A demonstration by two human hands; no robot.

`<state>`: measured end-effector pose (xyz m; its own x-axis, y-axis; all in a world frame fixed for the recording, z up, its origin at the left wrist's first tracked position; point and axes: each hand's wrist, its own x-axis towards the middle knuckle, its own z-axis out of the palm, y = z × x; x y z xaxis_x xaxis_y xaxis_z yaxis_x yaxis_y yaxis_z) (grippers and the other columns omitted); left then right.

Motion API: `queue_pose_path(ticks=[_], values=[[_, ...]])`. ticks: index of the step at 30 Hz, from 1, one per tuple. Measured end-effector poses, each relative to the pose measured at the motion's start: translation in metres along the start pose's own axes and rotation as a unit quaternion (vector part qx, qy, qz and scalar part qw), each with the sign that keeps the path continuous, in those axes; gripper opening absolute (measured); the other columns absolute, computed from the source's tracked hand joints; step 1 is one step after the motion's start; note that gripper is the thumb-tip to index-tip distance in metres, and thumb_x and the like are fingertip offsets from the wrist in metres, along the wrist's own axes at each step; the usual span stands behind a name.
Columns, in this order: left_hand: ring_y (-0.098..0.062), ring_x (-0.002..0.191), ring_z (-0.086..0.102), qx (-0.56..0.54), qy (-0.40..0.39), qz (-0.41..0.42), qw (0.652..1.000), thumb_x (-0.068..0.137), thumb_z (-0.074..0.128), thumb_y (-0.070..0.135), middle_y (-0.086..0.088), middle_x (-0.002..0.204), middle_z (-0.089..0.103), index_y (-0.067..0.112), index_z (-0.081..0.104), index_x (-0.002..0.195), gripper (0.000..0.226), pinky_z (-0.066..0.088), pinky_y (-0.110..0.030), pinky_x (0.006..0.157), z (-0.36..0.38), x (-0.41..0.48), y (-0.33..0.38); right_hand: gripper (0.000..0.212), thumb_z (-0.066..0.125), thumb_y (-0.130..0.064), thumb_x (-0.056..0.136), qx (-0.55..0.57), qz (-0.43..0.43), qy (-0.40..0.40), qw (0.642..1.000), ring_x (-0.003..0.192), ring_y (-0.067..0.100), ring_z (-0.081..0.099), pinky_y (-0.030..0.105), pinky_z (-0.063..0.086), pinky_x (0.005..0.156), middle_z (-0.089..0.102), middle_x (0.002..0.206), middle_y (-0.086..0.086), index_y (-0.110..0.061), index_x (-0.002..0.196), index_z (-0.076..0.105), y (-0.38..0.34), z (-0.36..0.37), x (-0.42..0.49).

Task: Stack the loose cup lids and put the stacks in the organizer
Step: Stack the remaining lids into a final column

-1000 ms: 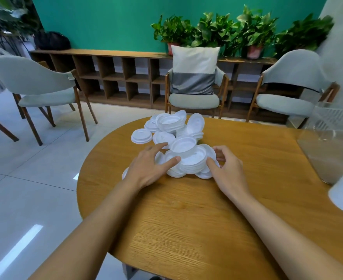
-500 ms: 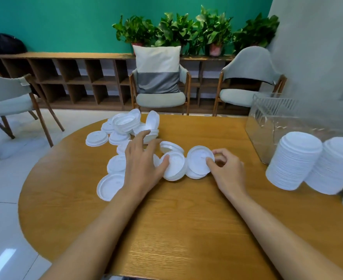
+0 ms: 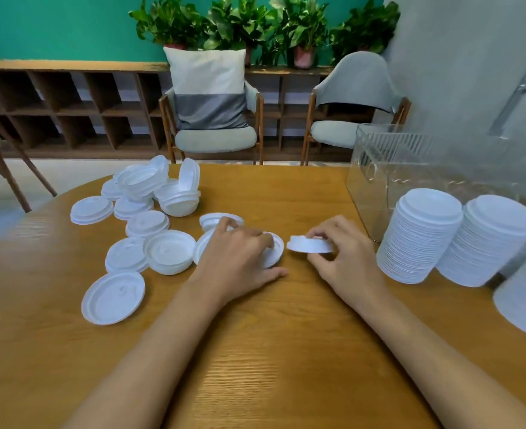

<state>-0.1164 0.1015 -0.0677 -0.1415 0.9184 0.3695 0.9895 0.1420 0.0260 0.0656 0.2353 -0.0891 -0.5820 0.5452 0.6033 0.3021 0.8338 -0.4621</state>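
Observation:
Several loose white cup lids (image 3: 150, 224) lie scattered on the left half of the round wooden table (image 3: 255, 351). My left hand (image 3: 240, 258) rests on one lid (image 3: 274, 252) near the table's middle, fingers curled over its top. My right hand (image 3: 345, 252) pinches another lid (image 3: 309, 244) by its edge and holds it just above the table, a little right of the first. Two tall stacks of lids (image 3: 419, 236) stand at the right. The clear organizer (image 3: 376, 168) sits behind them.
A third white stack (image 3: 525, 292) is cut off by the right edge. Chairs (image 3: 215, 131) stand beyond the far table edge, before a wooden shelf with potted plants. Bare wood lies between my forearms.
The camera has turned right, bringing the stacks and organizer into view. The heap of lids was spread out. My right hand has lifted one lid; my left hand has slid right onto another.

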Motion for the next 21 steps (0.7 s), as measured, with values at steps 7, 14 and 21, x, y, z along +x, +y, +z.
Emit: queue_pose_path(ticks=[7,14,21], values=[[-0.02,0.08,0.067,-0.031,0.07,-0.016,0.997,0.093,0.069,0.035,0.006,0.079,0.072,0.019,0.071,0.083,0.019,0.024,-0.042,0.114,0.002,-0.001,-0.012,0.055,0.084,-0.067,0.068,0.04,0.055,-0.168,0.983,0.127,0.003,0.05,0.033,0.042,0.1,0.051,0.139,-0.026,-0.039,0.112,0.066,-0.001,-0.005,-0.01],[-0.005,0.094,0.063,-0.214,0.139,-0.02,0.967,0.099,0.071,0.033,0.016,0.106,0.075,0.023,0.076,0.118,0.022,0.04,-0.016,0.093,-0.009,-0.007,-0.015,0.057,0.09,-0.043,0.075,0.055,0.071,-0.154,0.984,0.119,-0.006,0.054,0.017,0.043,0.102,0.06,0.122,-0.031,-0.037,0.125,0.062,0.001,-0.011,-0.011],[-0.007,0.088,0.073,-0.403,0.148,-0.162,0.888,0.099,0.071,0.031,0.017,0.104,0.074,0.027,0.074,0.127,0.028,0.055,-0.016,0.076,-0.013,-0.005,0.0,0.068,0.09,-0.046,0.075,0.071,0.075,-0.163,0.981,0.118,-0.003,0.057,0.031,0.049,0.105,0.061,0.122,-0.031,-0.038,0.135,0.059,0.003,-0.009,-0.007]])
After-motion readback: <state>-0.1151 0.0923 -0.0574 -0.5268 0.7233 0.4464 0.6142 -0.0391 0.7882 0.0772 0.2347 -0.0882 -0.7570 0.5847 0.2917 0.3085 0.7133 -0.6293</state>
